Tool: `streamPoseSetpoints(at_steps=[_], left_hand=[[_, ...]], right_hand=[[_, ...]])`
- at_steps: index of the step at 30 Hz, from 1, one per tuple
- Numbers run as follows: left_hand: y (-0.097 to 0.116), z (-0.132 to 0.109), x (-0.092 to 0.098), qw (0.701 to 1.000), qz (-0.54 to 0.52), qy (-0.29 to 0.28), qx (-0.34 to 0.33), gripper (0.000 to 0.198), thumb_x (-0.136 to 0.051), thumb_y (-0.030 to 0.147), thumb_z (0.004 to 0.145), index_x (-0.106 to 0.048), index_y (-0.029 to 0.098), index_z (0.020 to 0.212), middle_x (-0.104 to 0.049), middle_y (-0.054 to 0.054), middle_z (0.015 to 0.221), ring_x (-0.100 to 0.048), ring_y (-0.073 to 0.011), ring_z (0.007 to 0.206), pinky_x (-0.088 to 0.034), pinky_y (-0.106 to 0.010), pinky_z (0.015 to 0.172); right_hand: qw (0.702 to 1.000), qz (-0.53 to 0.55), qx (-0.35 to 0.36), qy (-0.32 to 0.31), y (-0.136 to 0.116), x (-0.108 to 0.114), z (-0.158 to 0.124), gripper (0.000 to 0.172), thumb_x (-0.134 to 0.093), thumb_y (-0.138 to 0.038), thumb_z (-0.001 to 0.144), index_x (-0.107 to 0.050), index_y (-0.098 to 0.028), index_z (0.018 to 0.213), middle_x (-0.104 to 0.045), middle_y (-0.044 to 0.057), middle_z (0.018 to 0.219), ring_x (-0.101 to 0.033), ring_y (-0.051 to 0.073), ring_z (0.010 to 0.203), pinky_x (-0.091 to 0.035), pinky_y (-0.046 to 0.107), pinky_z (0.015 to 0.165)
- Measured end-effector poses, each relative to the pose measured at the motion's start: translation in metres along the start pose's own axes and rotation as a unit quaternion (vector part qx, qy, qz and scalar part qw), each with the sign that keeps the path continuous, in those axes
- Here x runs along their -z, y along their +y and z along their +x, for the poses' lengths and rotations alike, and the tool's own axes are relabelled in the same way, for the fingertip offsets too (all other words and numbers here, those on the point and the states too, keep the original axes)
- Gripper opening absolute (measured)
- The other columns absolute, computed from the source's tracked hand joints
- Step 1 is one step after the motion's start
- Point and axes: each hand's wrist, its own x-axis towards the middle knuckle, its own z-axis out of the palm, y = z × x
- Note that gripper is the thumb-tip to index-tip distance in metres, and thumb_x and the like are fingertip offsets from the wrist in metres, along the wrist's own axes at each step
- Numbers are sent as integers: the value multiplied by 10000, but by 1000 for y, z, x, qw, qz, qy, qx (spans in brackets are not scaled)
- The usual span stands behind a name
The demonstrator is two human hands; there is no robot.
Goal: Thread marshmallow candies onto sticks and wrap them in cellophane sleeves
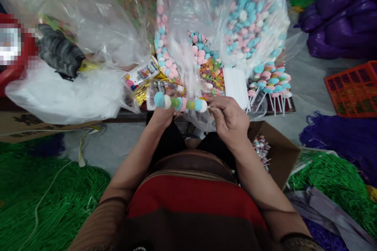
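A candy skewer [183, 104] with blue, white, pink and green pieces lies crosswise between my hands. My right hand [231, 119] pinches the stick at its right end. Behind the skewer's left part, my left hand [164, 117] has its fingers closed around or under the candies, partly hidden by them. Just beyond are ring candies [212, 74] and pink and blue marshmallows [200, 54]. White sticks [236, 86] lie by my right hand, and a pile of finished skewers [272, 80] sits farther right. Printed packets [145, 71] lie past my left hand.
Large clear bags of marshmallows [250, 19] and ring candies [129, 0] stand at the back. An open cardboard box [279, 157] holds wrapped items below right. A co-worker's grey sleeve [60, 51] is at the left. An orange crate [353, 90] sits far right.
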Motion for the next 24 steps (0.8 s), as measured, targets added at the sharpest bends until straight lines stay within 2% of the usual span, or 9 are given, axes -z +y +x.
streamPoseSetpoints(at_steps=[4,8,14,18,20,24], left_hand=[[-1,2,2,1000,-3,13,-2,556,-970,498,523,-526,207,689,-399,132,425,-312,-17,325,-265,-187,365],[-4,3,5,1000,16,0,-10,555,-940,549,566,-518,200,657,-376,134,425,-299,-14,318,-254,-188,364],[-5,5,5,1000,5,-6,-17,531,-955,525,546,-558,195,666,-401,132,428,-312,-16,303,-241,-188,343],[-2,5,4,1000,-23,5,6,481,-964,458,573,-583,190,693,-506,111,484,-315,-4,302,-246,-191,338],[2,5,3,999,-43,25,23,410,-942,383,646,-587,188,708,-515,110,494,-313,-3,302,-255,-189,343],[12,4,1,992,-104,58,49,306,-878,285,756,-587,201,713,-373,142,411,-284,-21,285,-245,-180,338]], right_hand=[[992,71,-98,-40,2,-4,-6,194,-484,-339,1056,-630,-235,981,-761,54,960,-734,174,883,-567,307,766],[968,154,-188,-64,4,-7,-10,283,-482,-479,1046,-607,-240,959,-660,-24,728,-650,132,599,-532,283,631],[945,228,-219,-88,9,-7,-6,342,-514,-559,1013,-570,-232,931,-643,-33,808,-581,77,477,-490,251,539],[938,245,-229,-90,5,-3,-2,390,-532,-615,982,-574,-235,909,-633,-33,737,-641,124,528,-543,285,569],[931,251,-255,-78,4,2,-3,348,-558,-587,979,-596,-245,925,-682,-12,773,-690,151,594,-581,309,614],[909,282,-304,23,8,20,-13,269,-620,-518,966,-624,-249,974,-779,31,944,-724,165,635,-589,308,579]])
